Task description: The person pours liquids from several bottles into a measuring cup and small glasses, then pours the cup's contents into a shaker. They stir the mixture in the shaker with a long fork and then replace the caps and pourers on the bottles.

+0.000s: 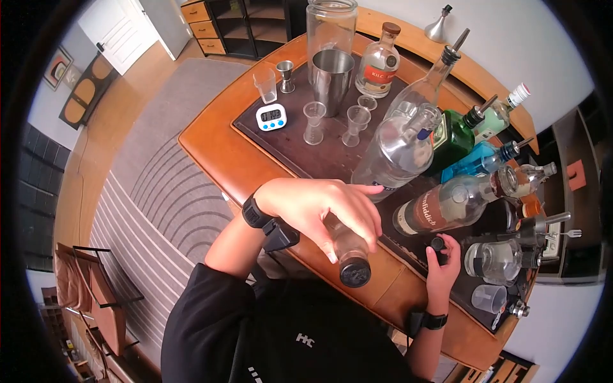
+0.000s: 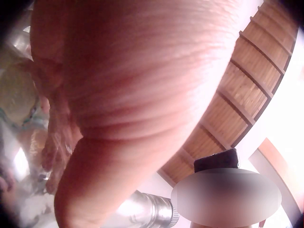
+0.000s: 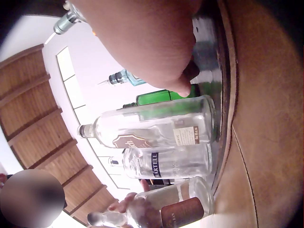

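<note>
In the head view my left hand grips a clear glass bottle whose dark round top faces me. The right wrist view shows that bottle upright with a brown-red label, the left fingers around its shoulder. Its neck with a ribbed ring shows below the left hand in the left wrist view. My right hand pinches a small black cap beside the Glenfiddich bottle. That hand covers part of the green bottle in its own wrist view.
On the dark mat stand a steel shaker tin, clear measuring cups, a jigger and a white timer. A tall clear bottle rises just past the left hand. Several bottles with pourers line the right side, including a blue bottle.
</note>
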A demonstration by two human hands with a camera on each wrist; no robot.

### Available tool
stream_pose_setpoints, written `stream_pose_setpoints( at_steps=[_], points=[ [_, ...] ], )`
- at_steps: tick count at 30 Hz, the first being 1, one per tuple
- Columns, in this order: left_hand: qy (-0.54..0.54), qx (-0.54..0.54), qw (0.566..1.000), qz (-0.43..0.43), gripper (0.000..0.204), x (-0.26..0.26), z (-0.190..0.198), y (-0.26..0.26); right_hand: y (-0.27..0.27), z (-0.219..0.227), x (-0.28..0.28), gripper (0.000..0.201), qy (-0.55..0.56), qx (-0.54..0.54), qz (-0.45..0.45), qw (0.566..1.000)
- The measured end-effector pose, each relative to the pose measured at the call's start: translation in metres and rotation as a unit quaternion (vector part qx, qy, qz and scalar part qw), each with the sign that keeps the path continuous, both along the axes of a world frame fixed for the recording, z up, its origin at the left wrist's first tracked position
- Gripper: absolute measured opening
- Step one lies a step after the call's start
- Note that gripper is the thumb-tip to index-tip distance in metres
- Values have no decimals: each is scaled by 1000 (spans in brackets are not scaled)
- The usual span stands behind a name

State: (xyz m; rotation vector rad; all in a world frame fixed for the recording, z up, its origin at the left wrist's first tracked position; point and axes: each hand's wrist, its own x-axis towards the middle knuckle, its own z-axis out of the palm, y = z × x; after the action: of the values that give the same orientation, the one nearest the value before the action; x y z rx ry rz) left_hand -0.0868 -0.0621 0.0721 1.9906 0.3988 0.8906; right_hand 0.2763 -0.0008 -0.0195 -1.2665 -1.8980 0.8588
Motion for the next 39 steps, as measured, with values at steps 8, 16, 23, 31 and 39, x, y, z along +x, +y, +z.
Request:
stream_pose_setpoints(
  at_steps=[8,16,23,31,39],
  points=[
    [-5,-1,1000,-3,48,0,-1,2,0,0,0,38,0,2,2,1000],
    [0,1,1000,-6,51,-1,0,2,1,0,-1,36,-5,2,3,1000],
    [1,1,1000,-4,50,-1,0,2,0,1,-3,35,-1,1,-9,1000],
    [4,-2,1000,-3,49,-1,1,1,1,-2,-2,34,1,14,-10,1000],
    [9,-11,1000,2,51,-1,0,1,1,-2,-2,34,2,17,-7,1000]
  ],
)
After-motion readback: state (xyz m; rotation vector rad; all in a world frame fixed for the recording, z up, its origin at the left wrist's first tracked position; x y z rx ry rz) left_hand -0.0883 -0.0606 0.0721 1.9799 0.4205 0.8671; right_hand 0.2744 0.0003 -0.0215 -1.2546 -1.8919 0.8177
